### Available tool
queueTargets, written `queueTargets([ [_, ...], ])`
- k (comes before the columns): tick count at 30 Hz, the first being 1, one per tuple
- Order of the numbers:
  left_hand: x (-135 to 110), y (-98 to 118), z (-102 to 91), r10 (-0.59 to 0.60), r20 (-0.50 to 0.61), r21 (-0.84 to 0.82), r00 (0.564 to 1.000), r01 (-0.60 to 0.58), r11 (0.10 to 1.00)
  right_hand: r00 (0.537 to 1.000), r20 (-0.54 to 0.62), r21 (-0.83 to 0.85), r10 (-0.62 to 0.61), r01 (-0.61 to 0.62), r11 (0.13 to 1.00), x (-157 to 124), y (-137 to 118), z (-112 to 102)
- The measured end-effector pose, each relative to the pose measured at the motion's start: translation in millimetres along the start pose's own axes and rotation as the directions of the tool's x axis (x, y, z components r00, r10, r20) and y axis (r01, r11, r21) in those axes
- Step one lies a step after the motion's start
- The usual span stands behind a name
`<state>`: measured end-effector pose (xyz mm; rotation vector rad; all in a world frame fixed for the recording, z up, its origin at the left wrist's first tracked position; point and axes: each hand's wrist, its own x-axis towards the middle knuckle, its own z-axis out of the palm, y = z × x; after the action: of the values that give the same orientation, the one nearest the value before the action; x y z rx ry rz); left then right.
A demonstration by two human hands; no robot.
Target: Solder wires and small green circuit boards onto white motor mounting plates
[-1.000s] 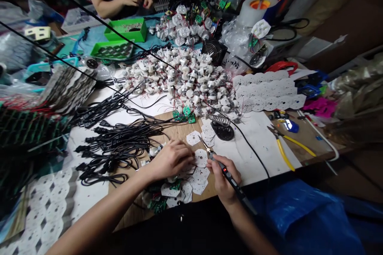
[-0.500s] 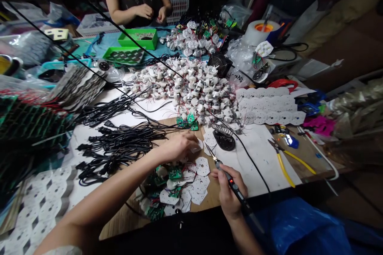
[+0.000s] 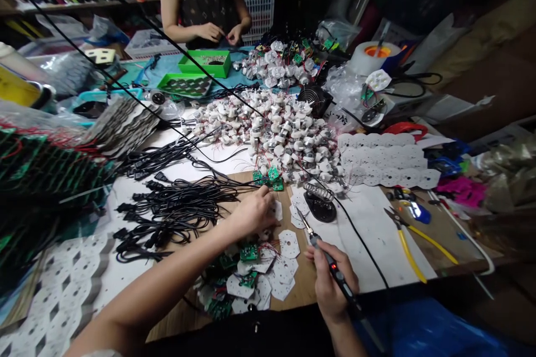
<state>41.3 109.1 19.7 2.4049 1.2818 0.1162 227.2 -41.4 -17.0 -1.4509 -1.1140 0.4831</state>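
My right hand grips a soldering iron by its dark handle, a red light glowing on it. The bare tip points up and left, just beside some white octagonal circuit boards. My left hand is closed, its curled fingers at a small white circuit board; the fingertips are partly hidden. Small green circuit boards with black cords lie just beyond that hand. Below it is a heap of white boards, green boards and thin wires.
A soldering iron stand with a coil is right of centre. Behind spreads a pile of white wired parts. Black power cords lie left, yellow-handled cutters right. Across the table a person works beside green trays.
The view has shifted, so everything sits slightly lower and further right. My left hand has turned a little over the white board. My right hand still holds the soldering iron.
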Motion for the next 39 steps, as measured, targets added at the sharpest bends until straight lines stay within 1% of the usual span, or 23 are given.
queueTargets([
  [3,-12,-8,6.6,-0.055,-0.146,-0.055,0.988,0.048,0.997,1.000,0.009,0.022,-0.005,0.005,1.000,-1,2,1],
  [6,-23,-21,5.7,-0.100,-0.249,-0.014,0.963,0.100,0.995,1.000,0.028,0.035,-0.008,0.007,0.999,-3,4,2],
  [8,-29,-29,3.1,-0.113,-0.271,0.032,0.956,0.126,0.991,0.999,0.034,0.035,-0.003,0.001,0.999,-3,6,2],
  [10,-35,-32,1.6,-0.104,-0.274,0.065,0.956,0.126,0.990,0.999,0.034,0.029,-0.006,0.005,1.000,-2,5,3],
  [13,-42,-32,2.4,-0.075,-0.314,0.106,0.946,0.113,0.988,0.999,0.034,0.023,-0.025,0.024,0.999,-1,4,4],
  [15,-45,-30,3.9,-0.070,-0.362,0.129,0.930,0.125,0.984,0.999,0.036,0.024,-0.023,0.023,0.999,0,3,4],
  [18,-45,-30,6.3,-0.069,-0.398,0.157,0.915,0.143,0.977,0.999,0.037,0.018,-0.010,0.009,1.000,-1,3,4],
  [22,-42,-33,10.2,-0.033,-0.402,0.192,0.915,0.119,0.974,1.000,0.030,-0.007,0.005,-0.005,1.000,-2,5,3],
  [25,-39,-34,10.3,-0.039,-0.374,0.210,0.927,0.125,0.970,0.999,0.035,-0.001,-0.002,0.002,1.000,-3,7,3],
  [27,-35,-33,6.2,-0.060,-0.353,0.230,0.934,0.148,0.962,0.999,0.043,0.008,-0.008,0.008,1.000,-3,8,2],
  [32,-25,-32,-12.7,-0.142,-0.300,0.283,0.943,0.230,0.931,0.999,0.032,0.027,-0.005,0.005,1.000,-2,7,2],
  [34,-22,-32,-16.4,-0.153,-0.264,0.282,0.952,0.228,0.932,0.999,0.038,0.037,-0.003,0.002,0.999,-1,5,2],
  [36,-21,-32,-15.3,-0.146,-0.254,0.274,0.956,0.216,0.937,0.999,0.046,0.036,-0.002,0.000,0.999,-1,4,1],
  [39,-24,-33,-6.4,-0.134,-0.275,0.265,0.952,0.209,0.942,0.999,0.053,0.031,0.000,-0.002,1.000,-1,5,0],
])
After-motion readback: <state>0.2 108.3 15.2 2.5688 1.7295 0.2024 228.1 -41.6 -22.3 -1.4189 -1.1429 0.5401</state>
